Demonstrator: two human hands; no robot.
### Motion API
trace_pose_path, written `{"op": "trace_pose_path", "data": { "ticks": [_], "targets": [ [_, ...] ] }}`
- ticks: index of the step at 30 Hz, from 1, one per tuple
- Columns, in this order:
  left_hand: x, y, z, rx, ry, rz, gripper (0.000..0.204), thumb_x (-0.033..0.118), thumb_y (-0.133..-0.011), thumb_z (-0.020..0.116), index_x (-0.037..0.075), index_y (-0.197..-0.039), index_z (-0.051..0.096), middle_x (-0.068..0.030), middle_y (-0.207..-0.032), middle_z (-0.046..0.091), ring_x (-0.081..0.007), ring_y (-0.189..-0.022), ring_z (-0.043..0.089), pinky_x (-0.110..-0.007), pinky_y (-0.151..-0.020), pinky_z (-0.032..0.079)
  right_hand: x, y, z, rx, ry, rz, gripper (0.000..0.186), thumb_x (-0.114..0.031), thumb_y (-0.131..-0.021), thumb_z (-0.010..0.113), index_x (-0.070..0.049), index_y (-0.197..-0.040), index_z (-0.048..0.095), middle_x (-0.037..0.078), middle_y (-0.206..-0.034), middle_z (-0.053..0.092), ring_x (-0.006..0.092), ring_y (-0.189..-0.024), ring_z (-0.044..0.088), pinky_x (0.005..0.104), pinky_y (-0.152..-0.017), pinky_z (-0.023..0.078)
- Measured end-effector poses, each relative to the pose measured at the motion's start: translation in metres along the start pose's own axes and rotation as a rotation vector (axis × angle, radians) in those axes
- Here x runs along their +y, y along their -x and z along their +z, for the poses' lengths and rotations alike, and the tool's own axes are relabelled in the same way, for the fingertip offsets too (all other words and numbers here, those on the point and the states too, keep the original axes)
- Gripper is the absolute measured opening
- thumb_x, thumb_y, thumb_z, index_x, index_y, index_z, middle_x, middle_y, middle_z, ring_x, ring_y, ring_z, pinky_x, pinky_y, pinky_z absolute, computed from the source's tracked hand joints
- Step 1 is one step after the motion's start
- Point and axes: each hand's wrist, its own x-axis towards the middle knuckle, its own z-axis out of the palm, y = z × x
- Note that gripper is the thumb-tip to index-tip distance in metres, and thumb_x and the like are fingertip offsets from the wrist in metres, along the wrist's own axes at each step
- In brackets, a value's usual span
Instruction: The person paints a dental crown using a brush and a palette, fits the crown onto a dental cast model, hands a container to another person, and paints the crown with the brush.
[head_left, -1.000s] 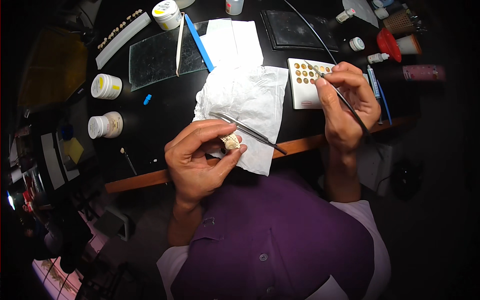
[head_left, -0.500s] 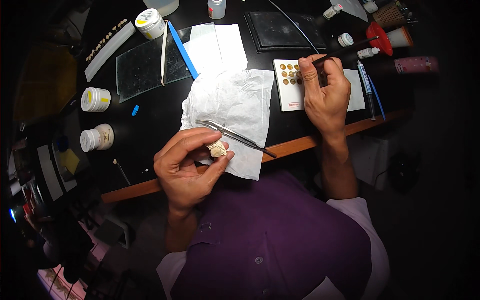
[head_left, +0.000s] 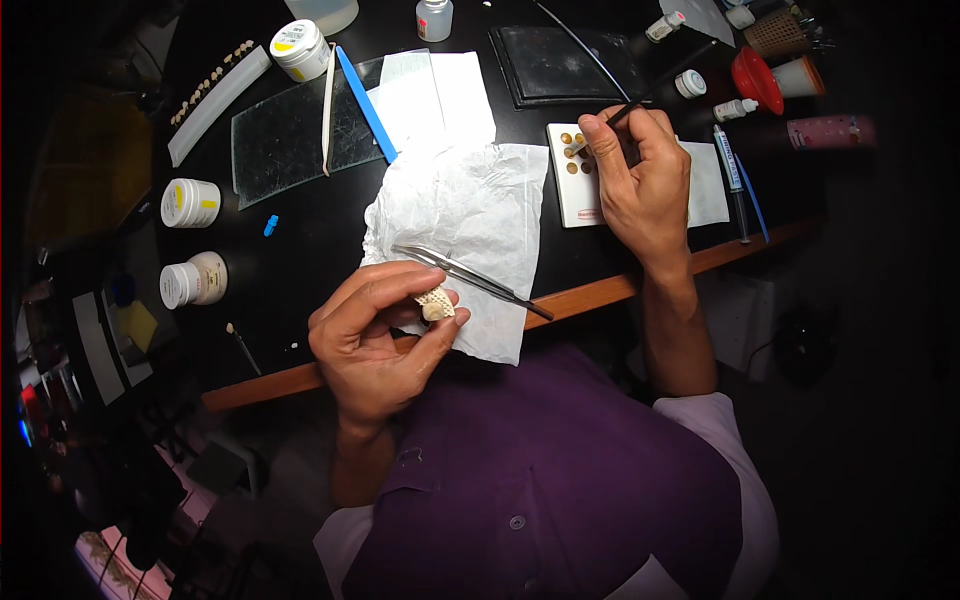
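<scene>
My left hand (head_left: 375, 340) holds a small cream tooth-shaped piece (head_left: 435, 303) between thumb and fingers, just over the near edge of a crumpled white tissue (head_left: 470, 215). Metal tweezers (head_left: 470, 277) lie on the tissue beside that hand. My right hand (head_left: 640, 185) grips a thin black brush (head_left: 655, 95) like a pen, its tip down on a white palette (head_left: 570, 195) with several round brown wells. The brush handle points up and away to the right.
On the black table stand a scratched glass slab (head_left: 290, 130), a blue stick (head_left: 365, 105), white jars (head_left: 190, 202) (head_left: 193, 280) (head_left: 298, 48), a strip of sample teeth (head_left: 215, 95), a black tray (head_left: 560, 65), small bottles (head_left: 433, 18) and a red funnel (head_left: 755, 78). The wooden table edge (head_left: 600, 290) runs near my chest.
My right hand has shifted along the palette and turned, so the brush handle now points away up-right. My left hand keeps the cream piece in the same grip.
</scene>
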Motion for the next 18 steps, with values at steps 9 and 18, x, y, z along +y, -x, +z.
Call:
{"op": "trace_pose_path", "data": {
  "ticks": [9, 18],
  "targets": [
    [-0.0018, -0.0004, 0.0003, -0.004, -0.001, 0.007, 0.038, -0.016, -0.073, 0.082, -0.004, -0.109, 0.074, -0.0157, -0.108, 0.070, -0.0194, -0.094, 0.076, -0.026, -0.081, 0.065, -0.0005, 0.0006, -0.0018, 0.036, -0.056, 0.014, 0.021, -0.019, -0.095, 0.076, 0.002, -0.089, 0.072, 0.011, -0.077, 0.068, 0.0217, -0.077, 0.062, 0.0340, -0.067, 0.050],
    [0.0003, -0.0010, 0.0009, -0.006, 0.001, -0.002, 0.038, -0.016, -0.074, 0.081, -0.004, -0.109, 0.074, -0.0158, -0.108, 0.070, -0.0202, -0.095, 0.076, -0.026, -0.081, 0.065, 0.0034, 0.0023, -0.0013, 0.056, -0.056, 0.010, 0.022, -0.019, -0.096, 0.075, 0.002, -0.090, 0.072, 0.011, -0.078, 0.068, 0.0214, -0.077, 0.062, 0.0335, -0.067, 0.051]
  ]
}}
